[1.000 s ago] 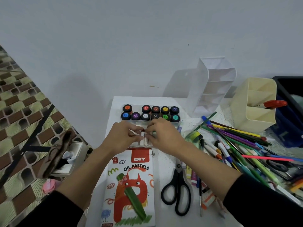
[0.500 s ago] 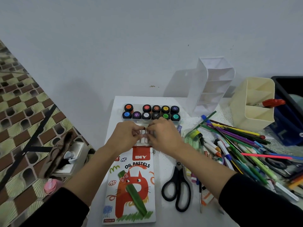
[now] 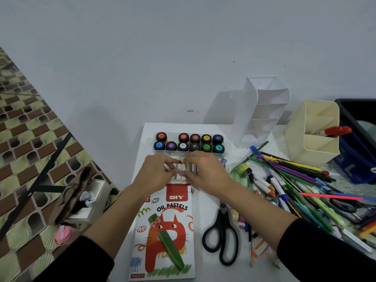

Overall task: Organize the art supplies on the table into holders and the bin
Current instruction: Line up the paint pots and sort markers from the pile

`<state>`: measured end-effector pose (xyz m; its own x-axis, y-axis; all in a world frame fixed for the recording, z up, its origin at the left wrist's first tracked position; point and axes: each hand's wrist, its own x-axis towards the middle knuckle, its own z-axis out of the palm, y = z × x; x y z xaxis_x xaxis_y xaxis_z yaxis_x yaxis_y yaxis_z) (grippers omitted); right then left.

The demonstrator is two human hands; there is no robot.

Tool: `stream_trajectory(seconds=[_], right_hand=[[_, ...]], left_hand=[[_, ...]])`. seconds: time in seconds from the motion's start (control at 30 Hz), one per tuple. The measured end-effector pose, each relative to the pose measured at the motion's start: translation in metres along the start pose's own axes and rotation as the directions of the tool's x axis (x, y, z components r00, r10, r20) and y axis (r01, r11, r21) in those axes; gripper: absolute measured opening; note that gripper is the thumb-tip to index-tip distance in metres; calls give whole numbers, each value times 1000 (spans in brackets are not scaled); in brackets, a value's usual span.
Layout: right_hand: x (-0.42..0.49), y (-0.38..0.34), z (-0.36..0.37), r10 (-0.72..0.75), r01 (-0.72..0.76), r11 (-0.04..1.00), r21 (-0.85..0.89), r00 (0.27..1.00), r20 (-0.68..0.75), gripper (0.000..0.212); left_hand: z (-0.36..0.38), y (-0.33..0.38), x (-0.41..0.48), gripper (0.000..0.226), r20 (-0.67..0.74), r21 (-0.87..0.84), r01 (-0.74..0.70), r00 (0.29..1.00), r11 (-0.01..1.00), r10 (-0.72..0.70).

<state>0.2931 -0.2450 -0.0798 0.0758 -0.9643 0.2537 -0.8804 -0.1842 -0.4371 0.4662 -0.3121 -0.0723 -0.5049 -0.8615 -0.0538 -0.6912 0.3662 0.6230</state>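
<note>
A row of white-wrapped oil pastels [image 3: 184, 167] sticks out of the far end of the oil pastels box [image 3: 164, 231] on the white table [image 3: 205, 208]. My left hand [image 3: 157, 171] and my right hand [image 3: 205, 169] meet over the row, with fingers curled onto the sticks from both sides. A white holder [image 3: 262, 110] and a cream holder [image 3: 313, 133] with a red marker [image 3: 335, 131] in it stand at the back right. A dark bin [image 3: 358, 119] is at the far right edge.
A tray of paint pots [image 3: 189, 142] lies just beyond my hands. Black scissors [image 3: 222, 235] lie right of the box. A heap of pencils, pens and markers [image 3: 301, 186] covers the right side. Left of the table, a low white stand [image 3: 89, 200] sits on the patterned floor.
Both hands stay on the pastel row; they have spread slightly, so more of the white sticks show between them. The view has shifted a little.
</note>
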Motion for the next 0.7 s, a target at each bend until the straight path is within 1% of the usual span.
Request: stream_trajectory(seconds=[0.07, 0.13, 0.2, 0.3, 0.37, 0.5, 0.57, 0.7], right_hand=[[-5, 1, -2, 17, -14, 999, 49, 998, -66, 30], [-11, 5, -5, -6, 10, 1000, 29, 994, -108, 22], [-14, 11, -4, -55, 52, 998, -26, 995, -87, 15], [-15, 17, 1, -101, 99, 991, -86, 995, -18, 15], [-15, 17, 2, -127, 126, 985, -115, 992, -3, 15], [-18, 17, 3, -171, 167, 978, -124, 985, -26, 13], [-19, 17, 4, -176, 172, 977, -129, 984, -24, 14], [-21, 19, 5, -164, 160, 981, -108, 986, -27, 19]], left_hand=[[-1, 1, -2, 32, -9, -3, -31, 999, 1000, 31], [-2, 2, -5, 31, -25, -2, -56, 998, 998, 56], [-4, 1, -6, 32, -21, 20, -85, 996, 996, 86], [-3, 0, -6, 38, 6, 82, -125, 992, 989, 125], [-2, -2, -4, 39, 11, 113, -133, 991, 985, 132], [0, -5, -2, 41, 31, 168, -145, 989, 975, 142], [0, -4, -3, 42, 45, 173, -183, 983, 968, 178], [-3, -4, -3, 47, 122, 243, -266, 962, 933, 242]])
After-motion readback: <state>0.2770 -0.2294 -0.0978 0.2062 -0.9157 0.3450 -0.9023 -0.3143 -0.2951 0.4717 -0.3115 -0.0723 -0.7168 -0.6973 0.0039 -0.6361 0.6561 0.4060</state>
